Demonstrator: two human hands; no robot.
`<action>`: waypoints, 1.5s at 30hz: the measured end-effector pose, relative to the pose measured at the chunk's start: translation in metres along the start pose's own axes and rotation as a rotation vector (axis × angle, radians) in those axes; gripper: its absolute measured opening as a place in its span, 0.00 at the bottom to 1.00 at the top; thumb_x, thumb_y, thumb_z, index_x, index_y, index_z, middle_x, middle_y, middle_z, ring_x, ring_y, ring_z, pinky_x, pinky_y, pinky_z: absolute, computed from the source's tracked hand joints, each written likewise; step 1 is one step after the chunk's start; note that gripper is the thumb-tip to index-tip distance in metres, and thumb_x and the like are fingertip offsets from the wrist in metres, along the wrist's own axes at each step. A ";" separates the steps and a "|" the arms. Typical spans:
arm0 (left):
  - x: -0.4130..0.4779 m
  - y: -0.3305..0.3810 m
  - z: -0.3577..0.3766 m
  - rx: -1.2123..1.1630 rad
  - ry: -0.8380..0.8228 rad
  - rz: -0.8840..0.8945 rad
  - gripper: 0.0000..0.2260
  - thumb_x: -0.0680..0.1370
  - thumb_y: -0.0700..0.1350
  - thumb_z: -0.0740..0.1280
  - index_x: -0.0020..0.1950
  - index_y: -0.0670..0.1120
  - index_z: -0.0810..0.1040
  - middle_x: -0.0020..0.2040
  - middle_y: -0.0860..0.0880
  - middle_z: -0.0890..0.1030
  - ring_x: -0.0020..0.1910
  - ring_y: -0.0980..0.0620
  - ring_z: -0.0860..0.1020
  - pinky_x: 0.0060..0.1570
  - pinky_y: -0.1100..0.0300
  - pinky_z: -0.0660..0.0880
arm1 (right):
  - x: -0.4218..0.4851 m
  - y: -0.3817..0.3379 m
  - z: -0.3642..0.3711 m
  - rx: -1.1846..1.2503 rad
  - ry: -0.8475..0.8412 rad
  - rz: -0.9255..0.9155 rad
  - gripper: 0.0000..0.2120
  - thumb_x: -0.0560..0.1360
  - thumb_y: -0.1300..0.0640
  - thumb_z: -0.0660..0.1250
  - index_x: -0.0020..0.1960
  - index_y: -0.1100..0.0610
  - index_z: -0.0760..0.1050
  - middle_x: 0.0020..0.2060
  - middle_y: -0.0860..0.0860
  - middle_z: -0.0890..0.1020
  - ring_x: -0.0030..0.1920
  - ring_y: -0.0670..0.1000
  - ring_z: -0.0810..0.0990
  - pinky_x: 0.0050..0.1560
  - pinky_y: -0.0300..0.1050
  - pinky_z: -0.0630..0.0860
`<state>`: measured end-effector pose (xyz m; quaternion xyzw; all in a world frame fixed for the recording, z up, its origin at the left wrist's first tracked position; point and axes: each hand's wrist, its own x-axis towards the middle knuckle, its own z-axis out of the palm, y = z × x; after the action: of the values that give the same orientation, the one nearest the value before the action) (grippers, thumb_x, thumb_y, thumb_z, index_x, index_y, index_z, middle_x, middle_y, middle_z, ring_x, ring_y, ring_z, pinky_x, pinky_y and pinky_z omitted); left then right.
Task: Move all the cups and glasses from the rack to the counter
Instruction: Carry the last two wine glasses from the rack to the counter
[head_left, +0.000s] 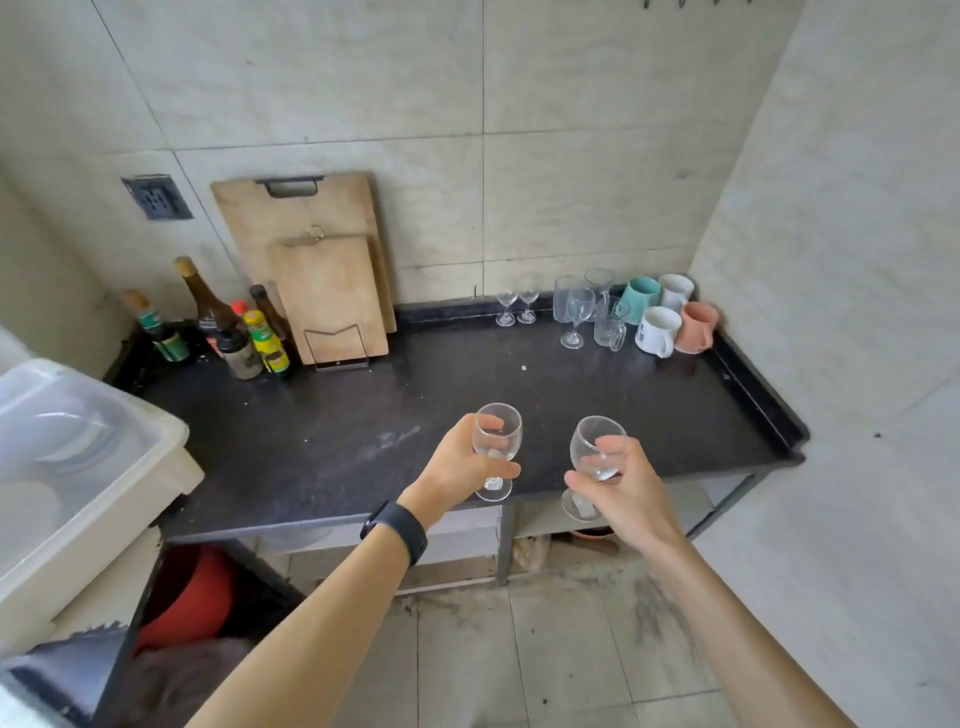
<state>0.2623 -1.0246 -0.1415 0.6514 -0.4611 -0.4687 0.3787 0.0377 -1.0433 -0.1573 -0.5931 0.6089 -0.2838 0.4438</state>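
Hands carry two stemmed glasses: left hand (462, 462) has its fingers closed round one wine glass (496, 447), right hand (618, 488) round another wine glass (595, 457), both above the dark worktop (337, 441) at its front edge. Next, I judge, set them down on the open stretch short of the cluster of cups and glasses (623, 317) at the back corner.

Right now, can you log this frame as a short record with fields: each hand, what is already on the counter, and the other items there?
left hand: left hand grips a stemmed glass, upright, over the counter
right hand: right hand grips a second stemmed glass, tilted, near the front edge
already placed: clear glasses and four mugs grouped at the back right corner
other items: bottles at back left, two cutting boards leaning on the wall
rack: cannot tell from this view
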 end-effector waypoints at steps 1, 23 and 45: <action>0.016 0.000 0.000 0.005 0.000 -0.010 0.24 0.69 0.38 0.78 0.62 0.49 0.74 0.55 0.50 0.80 0.52 0.50 0.79 0.54 0.49 0.79 | 0.017 0.000 0.000 -0.009 -0.007 0.017 0.26 0.69 0.46 0.77 0.63 0.43 0.68 0.56 0.40 0.81 0.49 0.39 0.80 0.42 0.33 0.70; 0.335 -0.015 0.038 0.041 0.301 -0.359 0.26 0.68 0.43 0.78 0.63 0.51 0.73 0.57 0.51 0.79 0.53 0.50 0.79 0.53 0.58 0.78 | 0.402 0.033 0.019 -0.075 -0.337 0.133 0.29 0.70 0.47 0.77 0.66 0.46 0.67 0.59 0.46 0.75 0.51 0.47 0.78 0.50 0.42 0.70; 0.545 -0.057 0.035 0.090 0.322 -0.283 0.26 0.70 0.44 0.77 0.65 0.55 0.74 0.56 0.54 0.82 0.54 0.52 0.80 0.54 0.54 0.79 | 0.579 0.043 0.119 -0.040 -0.112 0.098 0.29 0.71 0.56 0.77 0.68 0.54 0.70 0.54 0.45 0.78 0.54 0.48 0.78 0.51 0.40 0.71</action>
<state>0.3167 -1.5307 -0.3464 0.7923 -0.3193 -0.3860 0.3482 0.1781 -1.5805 -0.3655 -0.5862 0.6169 -0.2158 0.4787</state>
